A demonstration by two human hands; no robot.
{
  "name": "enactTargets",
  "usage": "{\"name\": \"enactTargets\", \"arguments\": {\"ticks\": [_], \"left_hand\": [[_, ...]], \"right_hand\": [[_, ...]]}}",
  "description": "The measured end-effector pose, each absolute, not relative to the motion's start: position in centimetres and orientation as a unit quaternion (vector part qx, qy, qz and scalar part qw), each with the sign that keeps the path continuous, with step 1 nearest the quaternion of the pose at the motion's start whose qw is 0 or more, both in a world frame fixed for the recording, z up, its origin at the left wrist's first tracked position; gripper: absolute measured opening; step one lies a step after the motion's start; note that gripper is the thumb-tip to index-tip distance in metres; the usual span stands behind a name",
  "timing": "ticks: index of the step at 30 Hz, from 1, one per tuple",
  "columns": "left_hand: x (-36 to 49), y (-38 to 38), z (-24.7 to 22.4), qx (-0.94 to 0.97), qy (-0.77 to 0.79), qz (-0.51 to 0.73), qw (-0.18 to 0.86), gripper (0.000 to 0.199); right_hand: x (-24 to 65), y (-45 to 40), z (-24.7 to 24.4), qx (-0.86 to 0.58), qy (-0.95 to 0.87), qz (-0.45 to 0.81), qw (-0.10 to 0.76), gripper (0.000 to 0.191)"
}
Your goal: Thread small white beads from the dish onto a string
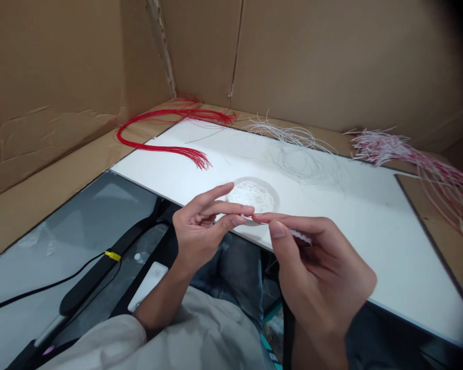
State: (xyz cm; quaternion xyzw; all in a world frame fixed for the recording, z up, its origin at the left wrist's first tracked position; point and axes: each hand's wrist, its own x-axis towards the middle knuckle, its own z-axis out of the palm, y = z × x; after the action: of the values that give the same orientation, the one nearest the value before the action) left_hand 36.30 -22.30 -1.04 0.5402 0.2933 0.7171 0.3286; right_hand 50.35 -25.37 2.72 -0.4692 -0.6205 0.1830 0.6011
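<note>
Just in front of a round dish of small white pieces, my two hands meet fingertip to fingertip. My left hand pinches a tiny white piece between thumb and fingers. My right hand is closed on a thin red strand, whose tip points at the left fingertips. A row of white beads shows behind the right thumb, partly hidden by the fingers.
A red cord bundle curves over the white table at the back left. Loose white strands lie at the back, pink and white strands at the right. Cardboard walls stand behind. A white phone-like object is below left.
</note>
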Motion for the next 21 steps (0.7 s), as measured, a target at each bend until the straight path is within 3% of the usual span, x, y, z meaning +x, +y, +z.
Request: {"name": "enactTargets", "arguments": {"ticks": [5, 16, 21], "left_hand": [[36.3, -22.2, -1.3, 0.533, 0.317, 0.708, 0.339, 0.045], [36.2, -21.2, -2.6, 0.472, 0.244, 0.661, 0.529, 0.048], [36.4, -21.4, -2.7, 0.472, 0.246, 0.658, 0.533, 0.049]], "right_hand": [[50.5, -25.4, 2.8, -0.461, -0.633, 0.163, 0.6, 0.008], [49.6, -25.6, 2.6, -0.445, -0.619, 0.163, 0.626, 0.012], [49.5, -25.8, 2.7, -0.463, -0.612, 0.151, 0.624, 0.014]]}}
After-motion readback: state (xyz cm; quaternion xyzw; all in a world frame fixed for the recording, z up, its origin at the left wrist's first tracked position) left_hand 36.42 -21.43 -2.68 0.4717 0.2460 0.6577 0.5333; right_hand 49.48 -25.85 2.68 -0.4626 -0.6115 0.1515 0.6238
